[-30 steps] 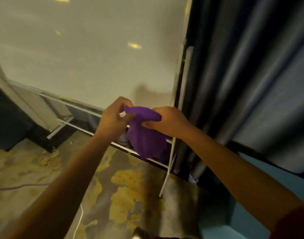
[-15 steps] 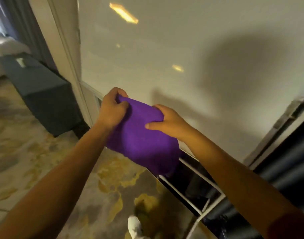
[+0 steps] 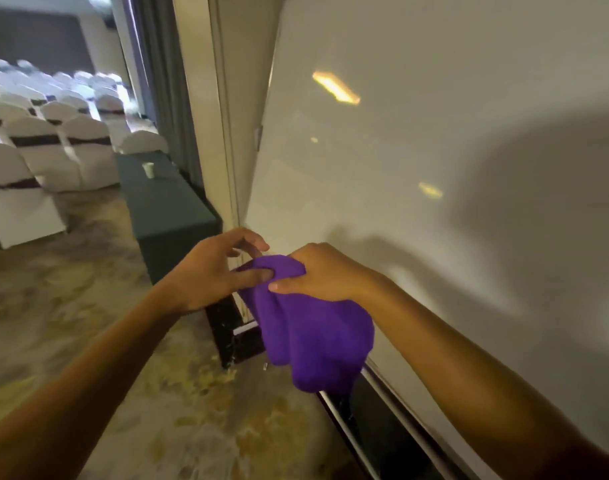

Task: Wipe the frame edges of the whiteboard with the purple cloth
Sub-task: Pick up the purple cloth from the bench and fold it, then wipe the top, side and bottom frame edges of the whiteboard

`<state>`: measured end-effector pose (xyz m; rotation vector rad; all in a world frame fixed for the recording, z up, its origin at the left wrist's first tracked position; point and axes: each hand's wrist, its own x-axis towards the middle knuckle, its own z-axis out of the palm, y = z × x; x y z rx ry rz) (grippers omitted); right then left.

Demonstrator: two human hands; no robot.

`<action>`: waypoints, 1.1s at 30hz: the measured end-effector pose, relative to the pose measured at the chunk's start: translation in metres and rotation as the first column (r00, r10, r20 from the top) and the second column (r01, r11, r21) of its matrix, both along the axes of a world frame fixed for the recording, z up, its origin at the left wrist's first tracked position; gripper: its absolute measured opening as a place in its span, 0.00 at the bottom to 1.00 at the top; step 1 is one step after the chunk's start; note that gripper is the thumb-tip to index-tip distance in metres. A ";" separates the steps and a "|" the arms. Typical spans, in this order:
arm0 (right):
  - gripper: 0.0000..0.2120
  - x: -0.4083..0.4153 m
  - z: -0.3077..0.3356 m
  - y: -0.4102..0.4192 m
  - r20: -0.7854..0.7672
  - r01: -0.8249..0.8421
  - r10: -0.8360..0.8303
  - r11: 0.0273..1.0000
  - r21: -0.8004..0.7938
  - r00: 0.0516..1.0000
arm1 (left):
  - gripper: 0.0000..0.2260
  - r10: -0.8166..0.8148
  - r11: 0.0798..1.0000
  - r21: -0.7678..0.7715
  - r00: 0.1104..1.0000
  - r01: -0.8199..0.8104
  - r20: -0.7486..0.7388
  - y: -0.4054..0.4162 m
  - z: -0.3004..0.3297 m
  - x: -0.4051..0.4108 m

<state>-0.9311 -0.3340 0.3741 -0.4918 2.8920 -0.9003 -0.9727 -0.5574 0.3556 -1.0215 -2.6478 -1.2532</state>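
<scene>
Both hands point(image 3: 261, 271) pinch soft bunched purple cloth point(image 3: 313, 334) beside glossy whiteboard point(image 3: 417, 202).

Warm, dim indoor light. Two yellow ceiling-lamp reflections are seen as glare on the whiteboard point(image 3: 434, 168); a broad soft shadow is cast across its right side. The white chairs point(image 3: 47, 140) at far left are smeared by motion blur. Verticals are bowed by wide-angle distortion.

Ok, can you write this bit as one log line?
stage: bunching purple cloth | left hand: thumb on cloth | right hand: gripping cloth | whiteboard frame: not yet touched
</scene>
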 end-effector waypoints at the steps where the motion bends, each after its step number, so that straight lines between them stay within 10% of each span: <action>1: 0.16 -0.022 0.007 -0.006 -0.021 -0.029 0.029 1.000 0.001 0.999 | 0.18 -0.015 0.999 -0.033 1.000 0.015 0.001 -0.004 0.005 -0.018; 4: 0.07 -0.080 0.023 -0.016 -0.075 -0.096 0.095 0.995 -0.004 0.993 | 0.18 -0.031 0.998 -0.050 0.999 0.032 0.023 -0.014 0.011 -0.075; 15: 0.21 -0.296 0.063 -0.015 0.013 0.190 -0.190 0.971 -0.146 0.982 | 0.13 0.048 0.990 0.143 0.976 -0.018 -0.210 -0.029 0.059 -0.349; 27: 0.06 -0.466 0.187 0.012 -0.438 0.363 -0.397 0.917 -0.163 0.806 | 0.26 -0.039 0.942 0.313 0.965 0.123 -0.261 0.032 0.146 -0.572; 33: 0.16 -0.529 0.244 0.041 -0.441 0.246 -0.504 0.818 -0.520 0.742 | 0.24 -0.001 0.883 0.441 0.941 0.160 -0.339 0.096 0.193 -0.649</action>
